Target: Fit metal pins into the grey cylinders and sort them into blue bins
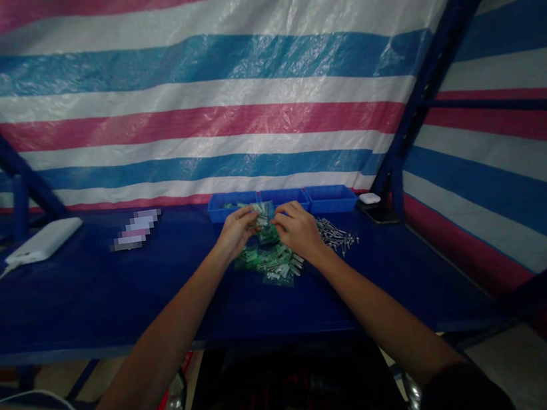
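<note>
Between my two hands is a small clear plastic bag [264, 213] with pale pieces in it, raised above the table. My left hand [239, 231] pinches its left side. At its right edge my right hand [298, 227] is closed, fingertips together on the bag's side. Below them lies a pile of similar small bags [273, 262] with green and whitish contents. Right of my right hand is a heap of loose metal screws [335, 236], partly hidden by that hand.
A blue three-part bin [332, 198] stands behind my hands; its left section holds some greenish pieces. A white power bank [45, 240] with a cable and a blurred-out phone-like item [136, 230] lie left. A white earbud case [369, 198] and dark phone [380, 214] lie right.
</note>
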Action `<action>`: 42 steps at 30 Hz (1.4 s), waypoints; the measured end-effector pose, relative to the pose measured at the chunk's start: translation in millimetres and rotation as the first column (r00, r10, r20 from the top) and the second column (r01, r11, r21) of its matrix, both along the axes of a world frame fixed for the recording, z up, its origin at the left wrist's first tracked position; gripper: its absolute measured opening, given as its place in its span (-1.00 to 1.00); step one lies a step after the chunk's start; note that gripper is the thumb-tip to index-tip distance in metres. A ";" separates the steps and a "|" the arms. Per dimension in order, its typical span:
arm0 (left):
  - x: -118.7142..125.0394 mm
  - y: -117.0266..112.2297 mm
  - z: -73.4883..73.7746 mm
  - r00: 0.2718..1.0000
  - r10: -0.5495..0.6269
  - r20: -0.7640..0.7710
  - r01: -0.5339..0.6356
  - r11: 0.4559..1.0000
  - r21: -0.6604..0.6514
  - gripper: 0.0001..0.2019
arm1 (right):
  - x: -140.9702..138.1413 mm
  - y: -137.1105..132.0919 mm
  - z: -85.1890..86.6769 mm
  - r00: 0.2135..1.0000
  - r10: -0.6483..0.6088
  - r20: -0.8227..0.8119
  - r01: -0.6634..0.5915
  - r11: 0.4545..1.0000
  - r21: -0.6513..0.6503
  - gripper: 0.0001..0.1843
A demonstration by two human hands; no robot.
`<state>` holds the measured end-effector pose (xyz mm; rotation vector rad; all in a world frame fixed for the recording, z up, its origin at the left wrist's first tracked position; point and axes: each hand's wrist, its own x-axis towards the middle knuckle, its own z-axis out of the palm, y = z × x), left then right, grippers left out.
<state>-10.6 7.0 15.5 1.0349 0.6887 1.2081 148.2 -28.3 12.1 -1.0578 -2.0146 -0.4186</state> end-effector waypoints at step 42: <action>-24.5 3.6 14.6 0.531 0.540 -0.653 -0.295 0.840 0.456 -0.78 | 7.3 -10.8 12.0 0.948 -0.067 -0.311 -0.052 0.932 -0.359 -0.71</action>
